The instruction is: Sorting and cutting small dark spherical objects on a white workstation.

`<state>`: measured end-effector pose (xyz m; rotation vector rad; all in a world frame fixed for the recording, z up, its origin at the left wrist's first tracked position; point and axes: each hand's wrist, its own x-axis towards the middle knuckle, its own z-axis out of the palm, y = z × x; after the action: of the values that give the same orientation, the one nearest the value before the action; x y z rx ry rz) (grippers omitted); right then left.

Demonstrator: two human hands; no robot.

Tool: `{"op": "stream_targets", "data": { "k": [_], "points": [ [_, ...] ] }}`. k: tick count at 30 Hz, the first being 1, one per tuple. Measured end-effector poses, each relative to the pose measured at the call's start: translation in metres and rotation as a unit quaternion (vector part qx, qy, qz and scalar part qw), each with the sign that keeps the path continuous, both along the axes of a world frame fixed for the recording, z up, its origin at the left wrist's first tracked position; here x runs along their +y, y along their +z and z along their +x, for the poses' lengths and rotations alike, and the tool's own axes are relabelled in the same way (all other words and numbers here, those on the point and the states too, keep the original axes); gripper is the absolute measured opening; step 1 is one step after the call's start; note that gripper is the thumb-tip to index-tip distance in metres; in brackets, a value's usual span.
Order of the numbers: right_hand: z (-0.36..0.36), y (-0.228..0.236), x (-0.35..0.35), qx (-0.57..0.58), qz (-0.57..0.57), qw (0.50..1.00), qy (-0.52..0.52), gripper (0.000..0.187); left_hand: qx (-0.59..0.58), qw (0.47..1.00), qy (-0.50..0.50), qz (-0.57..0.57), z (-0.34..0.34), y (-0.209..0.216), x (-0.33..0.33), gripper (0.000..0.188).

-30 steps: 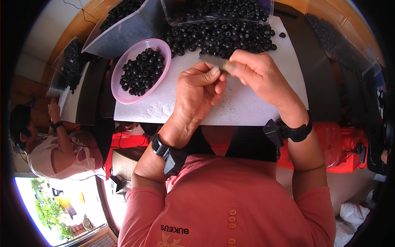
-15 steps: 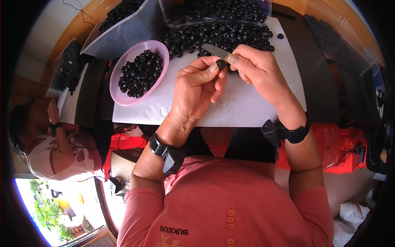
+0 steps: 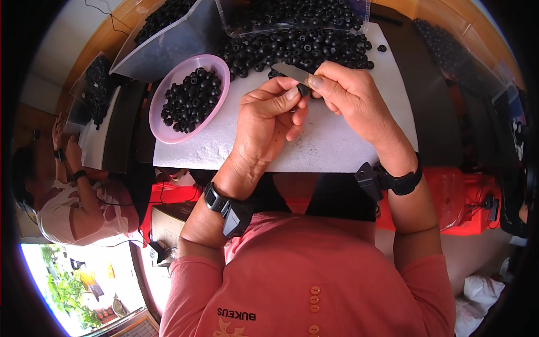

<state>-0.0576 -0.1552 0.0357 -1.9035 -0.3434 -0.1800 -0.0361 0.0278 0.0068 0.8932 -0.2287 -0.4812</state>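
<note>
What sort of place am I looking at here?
Probably a small workshop: a heap of small black pieces lies on a white board, the right hand holds a knife, and another person is at a second table on the left.

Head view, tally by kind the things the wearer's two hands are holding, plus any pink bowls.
Knife, in the right hand: 1
Black round piece, in the left hand: 1
Pink bowl: 1
Total: 3
</note>
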Motion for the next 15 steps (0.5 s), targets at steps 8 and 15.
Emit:
{"op": "stream_targets", "data": {
  "k": [8, 15],
  "points": [
    [-0.0019, 0.0013, -0.0008, 0.003, -0.011, 1.000, 0.006, 0.026, 0.020, 1.000, 0.007, -0.007, -0.0009, 0.0005, -0.0006, 0.010],
    [-0.0019, -0.0006, -0.0009, 0.001, -0.009, 1.000, 0.000, 0.027, 0.014, 1.000, 0.010, -0.009, -0.0015, -0.0003, -0.0007, 0.010]
  ]
}}
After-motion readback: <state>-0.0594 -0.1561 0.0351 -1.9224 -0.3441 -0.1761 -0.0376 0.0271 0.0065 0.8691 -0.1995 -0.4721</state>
